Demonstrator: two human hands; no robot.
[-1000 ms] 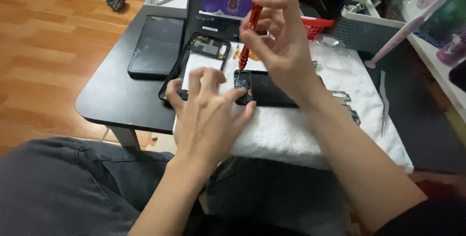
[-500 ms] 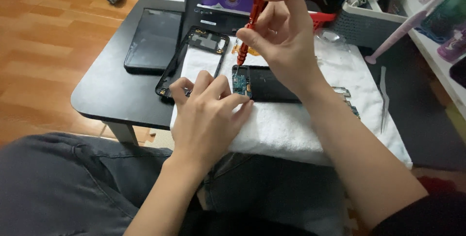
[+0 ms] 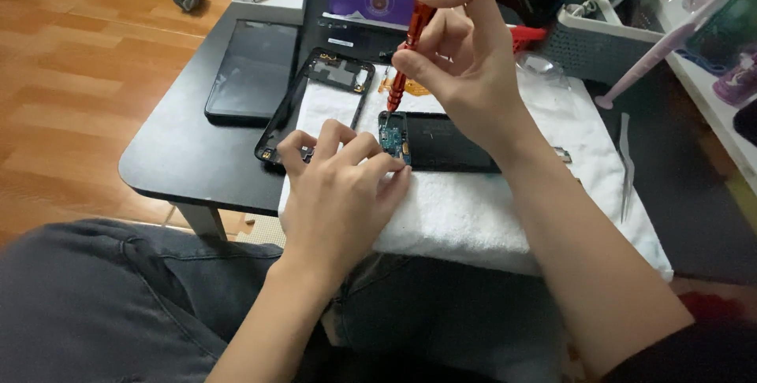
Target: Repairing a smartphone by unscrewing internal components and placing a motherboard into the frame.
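Since the earlier frames the left hand (image 3: pixel 339 194) has slid slightly rightward along the opened phone (image 3: pixel 438 141), and the right hand (image 3: pixel 465 52) has kept the red screwdriver (image 3: pixel 408 44) over the same spot. The screwdriver stands nearly upright, its long axis leaning a little, tip down on the phone's circuit board (image 3: pixel 392 137); thumb and fingers close around its shaft. The phone lies lengthwise left to right on the white towel (image 3: pixel 489 217), left fingertips pressing its board end, curled, grasping nothing. A detached black frame (image 3: pixel 319 99) lies just beside.
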